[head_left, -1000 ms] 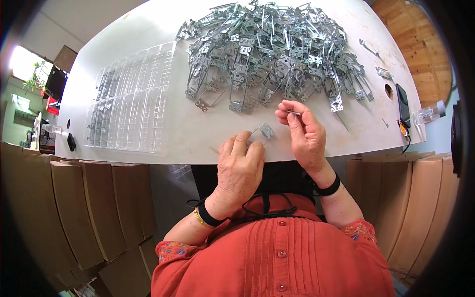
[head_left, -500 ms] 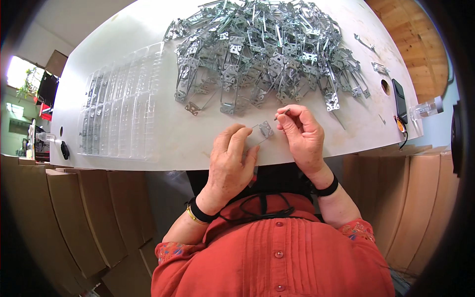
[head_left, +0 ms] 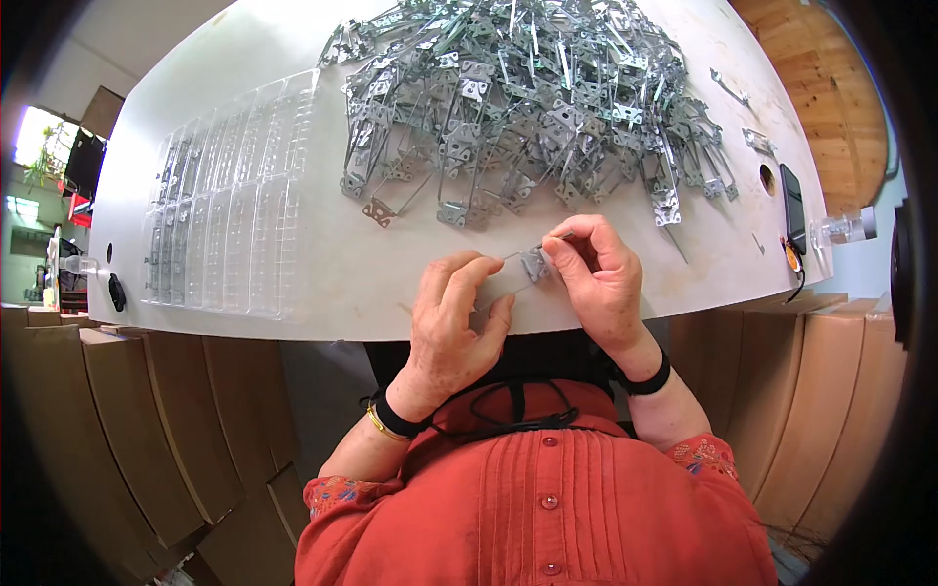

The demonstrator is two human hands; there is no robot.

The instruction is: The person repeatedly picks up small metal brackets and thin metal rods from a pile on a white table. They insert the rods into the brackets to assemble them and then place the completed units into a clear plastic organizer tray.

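Note:
Near the table's front edge, my left hand [head_left: 449, 317] is closed round one end of a small metal bracket [head_left: 533, 265]. Two thin rods run from its fingers to the bracket's plate with cut-outs, on the right. My right hand [head_left: 604, 283] pinches a small, dark, thin piece [head_left: 567, 235] between thumb and fingertips, right at that plate. Whether the piece touches the plate is hard to tell, and the fingers hide most of it. Just beyond both hands lies a large heap of similar metal brackets [head_left: 518, 107].
A clear plastic tray [head_left: 239, 205] with slots stands on the left, brackets filling its left columns. At the right edge lie a phone [head_left: 792, 210], a plastic bottle [head_left: 845, 227] and a few loose brackets [head_left: 757, 141] near a table hole. Cardboard boxes [head_left: 127, 410] flank me below the table [head_left: 362, 298].
My right hand has come down slightly, bringing the small piece close to the bracket's plate. My left hand keeps its hold, and the view has shifted a little.

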